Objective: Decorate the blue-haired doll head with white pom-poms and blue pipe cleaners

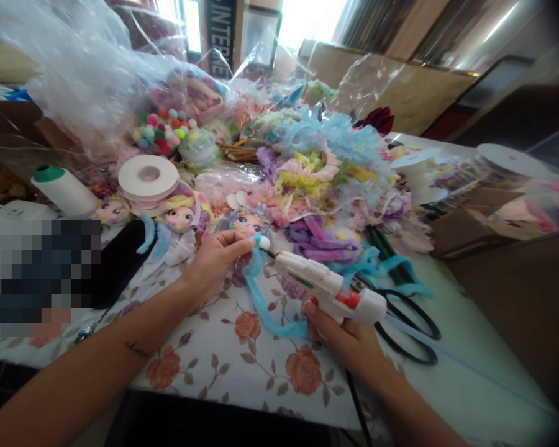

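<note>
My left hand (221, 248) is closed in a pinch on a light blue fabric strip (261, 305) at a small rounded white piece (263, 242). From there the strip hangs in a curve over the flowered cloth towards my right hand (340, 332). That hand is wrapped round the handle of a white hot glue gun (310, 276) with an orange part on its side. The gun's nozzle points left, close to the white piece; whether they touch I cannot tell. Just behind my left fingers lies a doll head (248, 222) with blue-grey hair. A clear glue stick (451, 360) extends from the gun's rear.
Black-handled scissors (414, 355) lie right of the gun. Behind stand a ribbon spool (148, 177), a white thread cone (65, 191) and a heap of pastel ruffles (326, 139) with pompoms (161, 130). A black phone-like slab (118, 264) is at left, a cardboard box (507, 292) at right.
</note>
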A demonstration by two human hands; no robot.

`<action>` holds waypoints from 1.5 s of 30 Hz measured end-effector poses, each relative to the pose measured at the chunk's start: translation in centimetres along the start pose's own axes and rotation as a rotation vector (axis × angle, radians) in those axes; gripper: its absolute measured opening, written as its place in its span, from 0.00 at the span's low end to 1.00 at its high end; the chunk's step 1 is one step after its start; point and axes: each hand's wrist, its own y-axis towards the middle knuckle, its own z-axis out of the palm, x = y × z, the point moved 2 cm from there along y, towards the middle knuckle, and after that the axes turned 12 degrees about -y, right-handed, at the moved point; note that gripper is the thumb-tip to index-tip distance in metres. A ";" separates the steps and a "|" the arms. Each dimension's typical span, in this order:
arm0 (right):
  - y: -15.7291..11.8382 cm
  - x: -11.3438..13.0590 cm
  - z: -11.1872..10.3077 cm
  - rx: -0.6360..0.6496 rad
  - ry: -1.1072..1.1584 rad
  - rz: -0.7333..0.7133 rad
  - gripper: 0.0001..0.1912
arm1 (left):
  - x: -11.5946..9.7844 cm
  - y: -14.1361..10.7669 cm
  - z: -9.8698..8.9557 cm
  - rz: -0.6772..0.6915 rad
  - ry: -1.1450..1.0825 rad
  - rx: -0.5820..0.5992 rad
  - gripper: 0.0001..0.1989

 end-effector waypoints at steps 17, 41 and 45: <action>0.2 0.5 -0.2 -0.032 0.026 -0.049 0.21 | 0.1 -0.1 0.2 -0.076 -0.029 0.023 0.14; 0.0 0.6 -0.1 0.007 -0.029 0.008 0.21 | 0.1 0.2 0.1 -0.162 -0.213 -0.019 0.12; 0.0 0.7 -0.1 0.002 -0.030 -0.001 0.22 | 0.2 0.2 0.0 -0.170 -0.243 -0.025 0.12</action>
